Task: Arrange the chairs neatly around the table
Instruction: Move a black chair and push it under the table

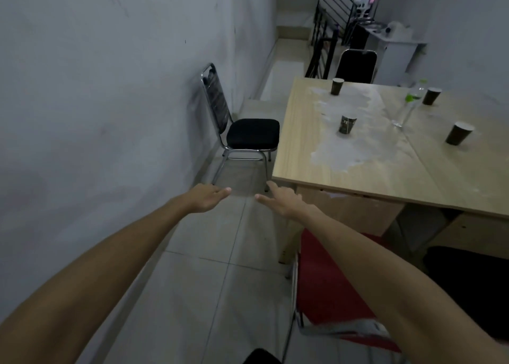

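Both arms stretched out over the tiled floor, reaching twd the black chair (249, 132) by the wall. Left hand (208, 198) palm down, fingers straight and close together, nothing in it. Right hand (281, 201) the same: flat, fingers extended, thumb out a bit, holding nothing. Hands are near each other w/ a gap between, both short of the chair, not touching it.

Table (385, 171) is the landmark: light wood top, its near-left corner just right of the right hand. Black chair sits off the table's left edge, chrome frame, back against the wall (110, 88), seat facing the table and just beside its edge, not tucked under. Red chair (325, 281) at the table's near side, partly under the right forearm, seat part-way beneath the tabletop's corner. Another dark seat (468, 281) right of the red one, also at the near side, mostly cut off. 4th chair, black-backed (356, 65), stands at the table's far end, only the backrest visible.

On the tabletop: four dark paper cups (348, 125), upright, spread apart; a clear plastic bottle (407, 107) w/ green label lying on its side between the right-hand cups; a whitish smear down the left half. Beyond the far end a black stair railing (327, 33) and a small white cabinet (399, 55), contents blurred.
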